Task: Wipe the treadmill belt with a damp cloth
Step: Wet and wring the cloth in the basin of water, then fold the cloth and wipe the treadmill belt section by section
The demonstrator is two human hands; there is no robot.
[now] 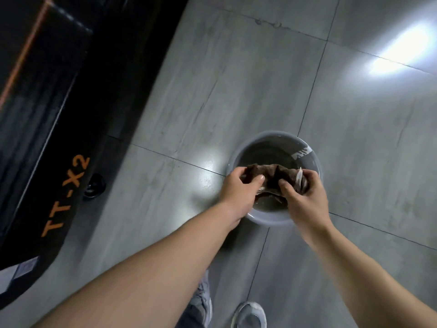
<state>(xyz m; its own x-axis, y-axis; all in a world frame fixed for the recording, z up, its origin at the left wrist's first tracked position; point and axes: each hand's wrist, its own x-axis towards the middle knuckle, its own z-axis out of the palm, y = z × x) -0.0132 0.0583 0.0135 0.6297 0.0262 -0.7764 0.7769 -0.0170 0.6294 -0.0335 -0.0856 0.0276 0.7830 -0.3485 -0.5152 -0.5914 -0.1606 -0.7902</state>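
Note:
A dark brown cloth [274,174] is bunched up over a grey bucket [314,157] that holds water and stands on the floor. My left hand [238,192] grips the cloth's left end, thumb on top. Its right end is gripped by my right hand [305,200], fingers curled around it. The black treadmill [42,129] runs along the left side, with its dark belt [16,39] at the upper left and orange "TT-X2" lettering on its side rail.
Grey floor tiles [260,79] surround the bucket, with bright light reflections at the upper right. A small black wheel [94,185] sits under the treadmill's edge. My grey shoes [248,313] show at the bottom.

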